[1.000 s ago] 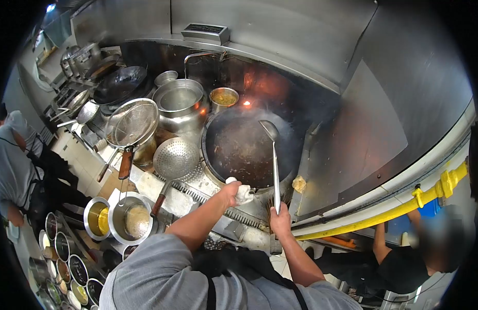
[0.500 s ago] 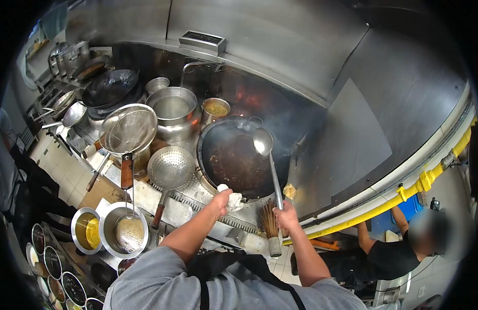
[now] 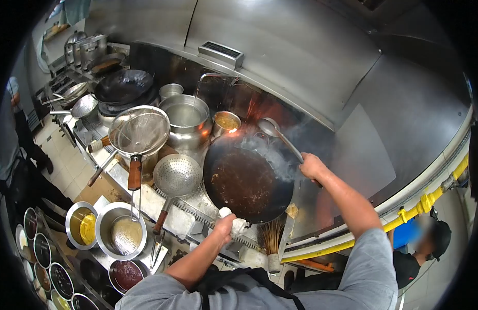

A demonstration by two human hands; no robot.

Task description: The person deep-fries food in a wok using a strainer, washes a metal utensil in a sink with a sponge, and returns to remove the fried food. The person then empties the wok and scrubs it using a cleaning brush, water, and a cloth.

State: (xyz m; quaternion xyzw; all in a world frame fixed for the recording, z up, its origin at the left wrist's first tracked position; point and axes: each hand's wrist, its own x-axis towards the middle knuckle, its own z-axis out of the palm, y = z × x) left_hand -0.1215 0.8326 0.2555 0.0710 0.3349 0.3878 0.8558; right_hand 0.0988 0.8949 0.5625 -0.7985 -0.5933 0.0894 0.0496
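Observation:
My left hand [image 3: 224, 229] is closed round a folded white cloth [image 3: 239, 226] at the near rim of a dark wok [image 3: 244, 181]. Whether the fingers also grip the wok's edge is hidden by the cloth. The wok's brown inner surface has small bits of residue on it, and smoke rises from its far right side. My right hand [image 3: 312, 168] is wrapped round the handle of a steel ladle [image 3: 269, 126]. The ladle's bowl is beyond the wok's far rim, close to a small metal pot of yellowish liquid [image 3: 227, 121].
A bamboo wok brush [image 3: 272, 240] stands by the near right rim. To the left are a perforated skimmer [image 3: 177, 175], a mesh strainer [image 3: 139, 132] and a large pot [image 3: 185, 114]. Flames glow behind the wok. Another person [image 3: 409, 263] is at lower right, beyond the yellow pipe.
My right hand has lifted away from the brush and moved forward, carrying the ladle from over the wok to its far side. The wok sits nearer me, and more smoke and flame show.

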